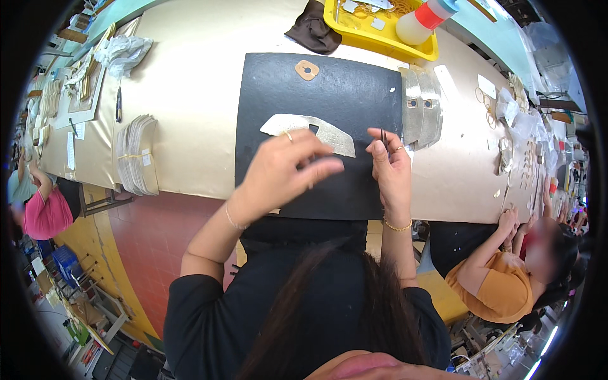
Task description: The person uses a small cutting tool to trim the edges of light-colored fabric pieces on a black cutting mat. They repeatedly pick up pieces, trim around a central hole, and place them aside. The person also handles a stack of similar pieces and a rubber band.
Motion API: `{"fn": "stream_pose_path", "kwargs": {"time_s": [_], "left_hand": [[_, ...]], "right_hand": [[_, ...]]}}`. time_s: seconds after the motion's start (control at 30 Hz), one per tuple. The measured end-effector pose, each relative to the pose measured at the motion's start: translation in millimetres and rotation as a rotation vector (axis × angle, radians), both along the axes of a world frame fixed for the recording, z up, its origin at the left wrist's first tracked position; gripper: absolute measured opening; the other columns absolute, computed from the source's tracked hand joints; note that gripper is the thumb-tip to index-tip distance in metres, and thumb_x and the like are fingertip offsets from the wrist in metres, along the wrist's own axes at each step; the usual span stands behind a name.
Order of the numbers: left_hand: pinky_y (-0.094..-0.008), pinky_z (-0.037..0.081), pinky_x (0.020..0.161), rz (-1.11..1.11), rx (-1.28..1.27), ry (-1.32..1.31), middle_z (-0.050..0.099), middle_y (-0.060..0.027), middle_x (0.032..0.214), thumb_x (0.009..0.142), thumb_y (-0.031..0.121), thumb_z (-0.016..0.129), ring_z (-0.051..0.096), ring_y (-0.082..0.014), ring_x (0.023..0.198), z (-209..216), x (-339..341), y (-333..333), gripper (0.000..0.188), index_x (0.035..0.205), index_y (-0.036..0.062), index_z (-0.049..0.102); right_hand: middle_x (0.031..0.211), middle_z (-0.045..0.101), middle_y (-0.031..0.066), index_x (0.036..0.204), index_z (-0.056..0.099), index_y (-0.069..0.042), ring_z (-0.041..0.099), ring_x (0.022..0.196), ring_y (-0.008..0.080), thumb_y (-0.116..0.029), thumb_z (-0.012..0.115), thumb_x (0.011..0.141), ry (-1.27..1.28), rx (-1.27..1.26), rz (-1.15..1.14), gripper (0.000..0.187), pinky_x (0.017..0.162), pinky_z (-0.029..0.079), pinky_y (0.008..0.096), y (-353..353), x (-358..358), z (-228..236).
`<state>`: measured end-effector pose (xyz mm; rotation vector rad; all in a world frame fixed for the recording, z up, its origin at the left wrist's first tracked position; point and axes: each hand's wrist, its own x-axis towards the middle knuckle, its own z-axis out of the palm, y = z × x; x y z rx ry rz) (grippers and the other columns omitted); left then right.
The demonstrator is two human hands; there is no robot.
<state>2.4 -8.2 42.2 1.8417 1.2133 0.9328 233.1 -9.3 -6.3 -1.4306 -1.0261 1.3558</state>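
Observation:
A pale, speckled curved panel (335, 139) lies on the black mat (272, 82), with a small dark slot near its middle. My left hand (278, 168) hovers over its near edge, fingers bent and thumb held apart, with nothing visible in the grasp. To the right of the panel, my right hand (392, 171) is closed around slim dark tweezers (383, 136), tips pointing away from me. Farther up the mat sits a small tan patch (307, 70) with a dark centre.
Right of the mat is a stack of similar panels (421, 117) with tan patches; a banded stack (135, 155) stands left. A yellow tray (380, 41) holds a bottle (425, 22) at the back, beside a dark brown cloth (315, 28). A co-worker in orange (500, 285) sits at right.

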Motion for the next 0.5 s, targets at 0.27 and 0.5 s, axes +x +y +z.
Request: {"fn": "stream_pose_path", "kwargs": {"time_s": [0.27,0.5], "left_hand": [[-0.0447,0.048,0.089,0.052,0.245,0.470,0.060,-0.0226,0.107,0.088,0.009,0.069,0.058,-0.0400,0.100,-55.8,-29.3,106.7,0.037,0.124,0.0026,0.064],[-0.0329,0.051,0.076,-0.146,-0.202,0.403,0.056,-0.0115,0.097,0.083,-0.005,0.068,0.061,-0.0231,0.085,-64.5,-43.6,161.3,0.019,0.101,-0.0051,0.061]], "right_hand": [[0.115,0.057,0.0092,0.118,0.064,-0.017,0.065,0.099,0.0289,-0.036,0.077,0.078,-0.795,0.317,0.221,0.046,0.079,0.056,0.0426,-9.0,-16.8,1.3],[0.110,0.054,0.0171,0.109,0.053,-0.005,0.069,0.079,0.0375,-0.020,0.080,0.072,-0.789,0.259,0.267,0.048,0.065,0.056,0.0460,4.1,-37.2,-10.8]]}}
